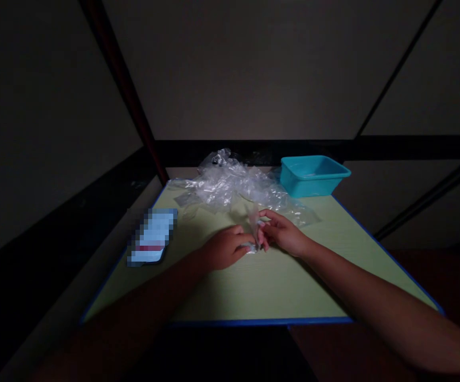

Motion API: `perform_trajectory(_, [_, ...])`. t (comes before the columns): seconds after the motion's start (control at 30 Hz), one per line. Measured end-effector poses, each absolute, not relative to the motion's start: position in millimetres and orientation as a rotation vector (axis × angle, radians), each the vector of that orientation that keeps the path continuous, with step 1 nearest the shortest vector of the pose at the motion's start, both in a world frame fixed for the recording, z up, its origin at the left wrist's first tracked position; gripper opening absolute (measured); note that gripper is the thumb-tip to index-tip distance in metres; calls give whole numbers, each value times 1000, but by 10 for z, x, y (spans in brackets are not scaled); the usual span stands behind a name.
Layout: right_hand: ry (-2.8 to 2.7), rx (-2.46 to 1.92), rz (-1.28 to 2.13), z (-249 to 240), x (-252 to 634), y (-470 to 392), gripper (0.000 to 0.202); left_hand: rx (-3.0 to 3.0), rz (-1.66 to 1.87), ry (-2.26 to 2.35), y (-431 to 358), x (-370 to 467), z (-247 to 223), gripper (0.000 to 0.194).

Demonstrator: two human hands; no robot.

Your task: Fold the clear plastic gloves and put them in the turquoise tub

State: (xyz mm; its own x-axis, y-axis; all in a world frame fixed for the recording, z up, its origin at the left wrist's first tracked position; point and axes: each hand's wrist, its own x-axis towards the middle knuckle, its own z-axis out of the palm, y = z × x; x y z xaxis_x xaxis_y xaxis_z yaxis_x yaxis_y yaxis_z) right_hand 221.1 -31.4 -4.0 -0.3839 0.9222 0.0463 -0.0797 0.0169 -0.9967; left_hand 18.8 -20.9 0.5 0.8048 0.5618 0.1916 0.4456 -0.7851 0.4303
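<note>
Near the middle of the pale green table (253, 292), my left hand (227, 248) has its fingers closed on a small clear plastic bag (254, 223). My right hand (281, 232) is on the other side of the same bag, with its fingers curled and pinching at it. The bag stands up thin and see-through between the hands, and its lower end lies at the left fingertips. Whether anything is inside the bag is too small to tell. Behind the hands lies a loose heap of crumpled clear plastic bags (230, 183).
A turquoise plastic basket (311, 187) stands at the back right corner of the table, touching the heap. A phone with a lit, blurred screen (154, 236) lies at the left edge. Blue edging rims the table, and pale wall panels rise behind it.
</note>
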Motion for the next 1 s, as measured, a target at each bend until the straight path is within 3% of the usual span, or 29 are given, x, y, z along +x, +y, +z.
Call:
perform_trajectory(0.4, [-1617, -948, 1467, -22, 2226, -342, 37, 2528, 526, 718, -231, 165, 73, 26])
perform_trajectory(0.6, [-1654, -949, 1454, -71, 2234, -317, 42, 2425, 712, 992, -171, 64, 167, 27])
perform_trajectory(0.83, [-1751, -981, 1371, -109, 2214, -329, 42, 1587, 726, 1171, -20, 83, 189, 65])
perform_trajectory(1.0, [-1855, -961, 1260, -108, 2197, -356, 44, 1366, 669, 1182, -76, 131, 309, 55])
